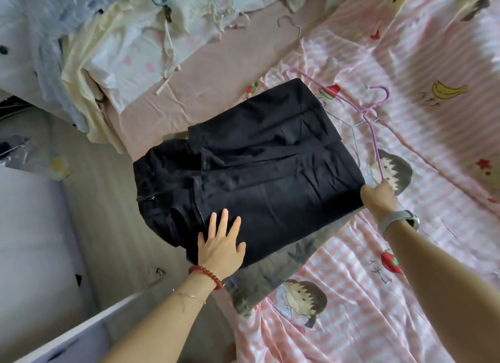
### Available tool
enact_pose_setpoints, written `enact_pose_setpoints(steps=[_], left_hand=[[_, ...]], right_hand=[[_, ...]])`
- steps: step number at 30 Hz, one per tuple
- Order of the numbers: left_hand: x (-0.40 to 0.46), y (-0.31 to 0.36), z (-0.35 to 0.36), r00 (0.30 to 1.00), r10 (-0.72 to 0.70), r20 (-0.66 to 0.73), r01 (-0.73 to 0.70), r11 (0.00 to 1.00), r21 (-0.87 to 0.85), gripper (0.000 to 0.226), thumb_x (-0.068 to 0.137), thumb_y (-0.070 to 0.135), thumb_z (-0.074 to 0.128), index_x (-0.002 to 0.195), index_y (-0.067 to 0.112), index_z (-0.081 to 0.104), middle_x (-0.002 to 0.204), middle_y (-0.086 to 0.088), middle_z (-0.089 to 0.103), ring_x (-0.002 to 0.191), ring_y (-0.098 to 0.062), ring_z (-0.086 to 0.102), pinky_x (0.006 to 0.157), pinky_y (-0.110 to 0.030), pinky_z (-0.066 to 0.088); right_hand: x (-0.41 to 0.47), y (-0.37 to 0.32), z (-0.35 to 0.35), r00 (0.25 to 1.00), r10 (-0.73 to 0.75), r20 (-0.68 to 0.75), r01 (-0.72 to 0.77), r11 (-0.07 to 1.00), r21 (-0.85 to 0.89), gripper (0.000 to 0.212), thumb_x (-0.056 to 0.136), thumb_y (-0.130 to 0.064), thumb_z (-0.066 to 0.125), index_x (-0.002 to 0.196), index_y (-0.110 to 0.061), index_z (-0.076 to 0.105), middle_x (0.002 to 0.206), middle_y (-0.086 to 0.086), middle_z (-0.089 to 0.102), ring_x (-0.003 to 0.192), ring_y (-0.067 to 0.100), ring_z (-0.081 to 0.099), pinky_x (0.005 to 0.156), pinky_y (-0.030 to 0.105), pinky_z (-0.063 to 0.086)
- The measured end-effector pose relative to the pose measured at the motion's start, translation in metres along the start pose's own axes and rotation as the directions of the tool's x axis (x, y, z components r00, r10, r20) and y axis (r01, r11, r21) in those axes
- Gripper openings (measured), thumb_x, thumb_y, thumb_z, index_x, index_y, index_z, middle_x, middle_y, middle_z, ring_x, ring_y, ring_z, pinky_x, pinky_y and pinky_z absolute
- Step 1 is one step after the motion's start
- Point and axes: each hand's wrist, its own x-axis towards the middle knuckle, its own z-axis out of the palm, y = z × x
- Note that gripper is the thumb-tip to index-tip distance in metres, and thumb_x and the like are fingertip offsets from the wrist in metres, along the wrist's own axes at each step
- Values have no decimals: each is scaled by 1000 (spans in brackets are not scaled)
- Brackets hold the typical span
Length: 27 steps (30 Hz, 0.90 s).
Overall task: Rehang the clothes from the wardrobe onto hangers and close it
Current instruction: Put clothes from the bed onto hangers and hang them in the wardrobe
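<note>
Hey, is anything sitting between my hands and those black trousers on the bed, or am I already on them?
Nothing visible is in the way. The left hand lies flat on the black trousers near the waistband, and the right hand grips their far folded edge, where the purple hanger ends.

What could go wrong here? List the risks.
1. The trousers overhang the bed edge; only the flat left hand steadies them, so they may slide to the floor.
2. The right hand grips the purple hanger, which crosses a wire hanger; pulling may drag both.
</note>
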Motion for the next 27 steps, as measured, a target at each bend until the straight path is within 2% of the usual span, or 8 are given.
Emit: enact_pose_setpoints(steps=[5,8,11,14,18,23,25,27], left_hand=[[6,-6,2,998,-1,61,-1,999,35,61,97,40,30,147,31,-4,154,1,-21,141,-23,-20,112,-51,14],[7,-2,-1,997,-5,80,3,1000,23,62,97,40,31,147,30,-4,154,0,-22,141,-24,-21,112,-50,18],[7,-2,-4,995,-4,98,2,1000,15,62,97,39,32,147,30,-3,154,0,-22,141,-24,-20,111,-48,23],[6,-5,-9,994,7,110,-8,1000,11,61,96,37,33,147,31,-1,154,2,-20,141,-22,-18,108,-45,30],[4,-7,-17,986,12,165,-2,998,-65,58,97,35,33,147,32,5,155,5,-17,142,-18,-16,107,-40,32],[-4,-1,-40,996,-9,94,35,959,-281,48,98,31,37,144,22,27,156,1,7,143,-18,2,111,-37,20],[-8,-1,-55,1000,-3,-7,0,925,-381,44,97,29,40,140,19,35,151,-1,23,139,-17,21,108,-31,24],[-12,-1,-75,994,16,-112,-62,908,-414,41,97,28,41,137,19,39,145,1,34,131,-15,34,103,-26,28]], right_hand=[[17,-2,-1,998,53,21,-56,985,160,57,88,-19,45,140,-5,28,144,18,32,129,37,34,109,42,30],[17,-5,1,1000,-9,3,8,976,217,31,91,-18,41,116,-5,53,115,20,52,106,33,50,93,35,40],[12,-12,-1,994,-73,-79,88,971,221,29,93,-18,40,102,3,58,98,20,58,94,35,54,82,37,42],[7,-19,-7,974,-176,-140,202,959,201,31,92,-17,40,63,-8,43,63,8,46,62,26,43,53,28,31],[-7,-41,-24,933,-340,-116,352,930,103,43,91,-27,43,52,-12,31,52,4,35,50,22,34,48,30,25],[-40,-64,-33,851,-517,-92,510,856,-88,18,90,-7,35,91,-9,53,85,17,61,77,38,54,63,38,37],[-57,-70,-29,859,-491,-146,481,871,-105,37,88,-2,34,117,-15,51,96,16,63,85,37,57,64,35,36],[-72,-77,-26,852,-473,-225,471,880,-68,31,91,-11,35,117,-14,52,92,13,64,83,33,57,64,31,32]])
